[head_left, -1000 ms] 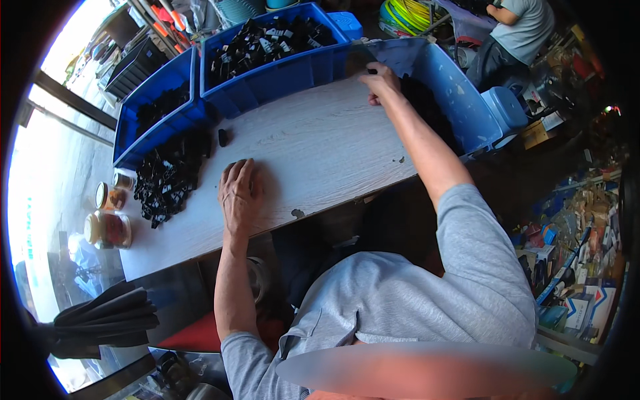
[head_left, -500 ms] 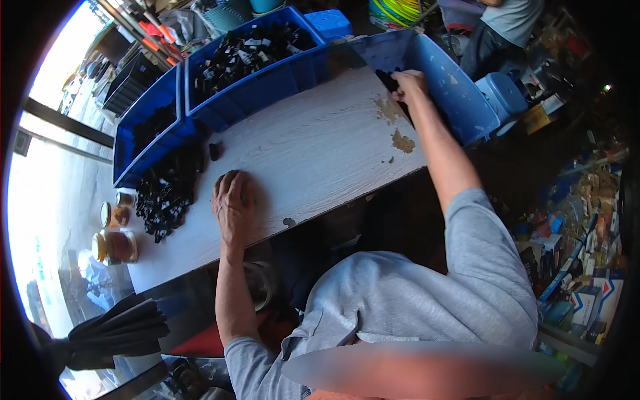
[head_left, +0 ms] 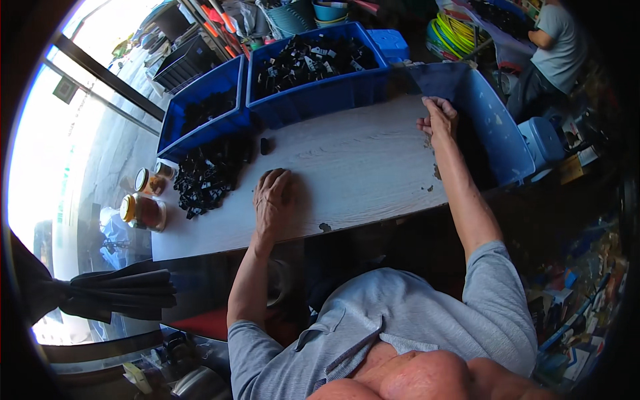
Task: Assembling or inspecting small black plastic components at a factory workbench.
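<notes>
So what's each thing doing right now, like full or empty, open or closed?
Left hand: flat on the table, palm down.
Right hand: closed, at the right bin's edge.
Middle bin: full of black parts.
Left bin: partly filled.
Black pile: loose on the table.
Jars: lids on.

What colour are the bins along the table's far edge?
Blue bins, clearest in the head view.
</notes>
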A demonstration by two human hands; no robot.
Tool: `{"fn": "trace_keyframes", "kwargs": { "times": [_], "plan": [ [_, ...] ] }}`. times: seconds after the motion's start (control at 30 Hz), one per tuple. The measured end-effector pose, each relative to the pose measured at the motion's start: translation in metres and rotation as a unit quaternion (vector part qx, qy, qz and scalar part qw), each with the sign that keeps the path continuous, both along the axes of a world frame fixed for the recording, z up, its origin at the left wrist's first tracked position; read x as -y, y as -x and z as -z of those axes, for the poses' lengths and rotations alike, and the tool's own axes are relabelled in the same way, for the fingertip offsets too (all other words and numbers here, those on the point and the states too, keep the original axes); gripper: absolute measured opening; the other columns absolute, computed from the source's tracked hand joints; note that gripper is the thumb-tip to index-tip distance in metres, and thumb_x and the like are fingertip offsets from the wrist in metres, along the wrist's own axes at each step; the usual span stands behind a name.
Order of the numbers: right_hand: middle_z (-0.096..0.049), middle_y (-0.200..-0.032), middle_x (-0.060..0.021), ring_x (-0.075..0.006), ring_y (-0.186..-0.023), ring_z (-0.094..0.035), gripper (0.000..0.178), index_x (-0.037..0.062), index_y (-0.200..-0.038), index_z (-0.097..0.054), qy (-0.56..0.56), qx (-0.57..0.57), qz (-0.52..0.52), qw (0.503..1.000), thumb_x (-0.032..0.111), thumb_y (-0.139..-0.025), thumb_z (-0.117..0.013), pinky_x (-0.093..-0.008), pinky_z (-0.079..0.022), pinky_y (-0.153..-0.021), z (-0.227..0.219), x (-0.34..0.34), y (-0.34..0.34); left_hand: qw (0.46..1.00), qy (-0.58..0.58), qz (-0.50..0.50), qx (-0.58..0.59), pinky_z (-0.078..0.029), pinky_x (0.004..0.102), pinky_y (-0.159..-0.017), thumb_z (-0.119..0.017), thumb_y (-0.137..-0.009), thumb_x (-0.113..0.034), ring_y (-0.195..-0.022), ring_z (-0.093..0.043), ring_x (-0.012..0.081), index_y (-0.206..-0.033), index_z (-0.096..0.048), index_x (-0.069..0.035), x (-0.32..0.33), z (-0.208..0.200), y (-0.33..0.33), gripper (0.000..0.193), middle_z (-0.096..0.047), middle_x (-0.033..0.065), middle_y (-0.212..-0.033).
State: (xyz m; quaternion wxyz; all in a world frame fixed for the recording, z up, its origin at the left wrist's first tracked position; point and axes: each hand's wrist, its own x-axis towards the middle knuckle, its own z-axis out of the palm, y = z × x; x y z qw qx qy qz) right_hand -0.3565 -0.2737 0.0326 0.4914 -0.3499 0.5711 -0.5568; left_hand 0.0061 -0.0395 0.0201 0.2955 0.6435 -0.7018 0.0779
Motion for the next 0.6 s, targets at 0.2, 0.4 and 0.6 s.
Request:
{"fn": "trace_keyframes", "kwargs": {
  "times": [0.2, 0.4, 0.6],
  "plan": [
    [-0.065, -0.079, -0.0048, -0.0145, -0.054, -0.062, 0.027, 0.0087, -0.106, -0.068, 0.042, -0.009, 0.016, 0.999, 0.028, -0.089, -0.077, -0.0294, -0.052, -0.047, 0.015, 0.025, -0.032, 0.992, 0.117, 0.007, -0.042, -0.049, 0.0469, -0.103, -0.075, -0.091, -0.024, -0.125, -0.059, 0.0368, -0.131, -0.066, -0.007, 0.044, -0.041, 0.015, 0.044, -0.064, 0.0176, -0.134],
    [-0.066, -0.085, -0.0068, -0.0143, -0.05, -0.058, 0.036, 0.0047, -0.113, -0.065, 0.08, -0.097, 0.0, 0.992, 0.029, -0.089, -0.078, -0.0284, -0.048, -0.043, 0.028, 0.041, -0.039, 0.99, 0.137, -0.038, -0.005, -0.045, 0.0505, -0.107, -0.078, -0.086, -0.034, -0.131, -0.052, 0.0414, -0.139, -0.06, -0.01, 0.144, -0.097, 0.018, 0.061, -0.057, 0.0204, -0.14],
    [-0.066, -0.086, -0.0081, -0.0149, -0.051, -0.059, 0.042, 0.0044, -0.115, -0.065, 0.017, -0.076, -0.02, 0.997, 0.031, -0.087, -0.08, -0.0292, -0.047, -0.043, 0.014, 0.033, -0.041, 0.995, -0.082, -0.053, 0.015, -0.041, 0.0542, -0.111, -0.072, -0.082, -0.065, -0.135, -0.048, 0.0454, -0.147, -0.054, -0.018, 0.236, -0.1, -0.004, 0.082, -0.053, 0.0199, -0.148]
  ]
}}
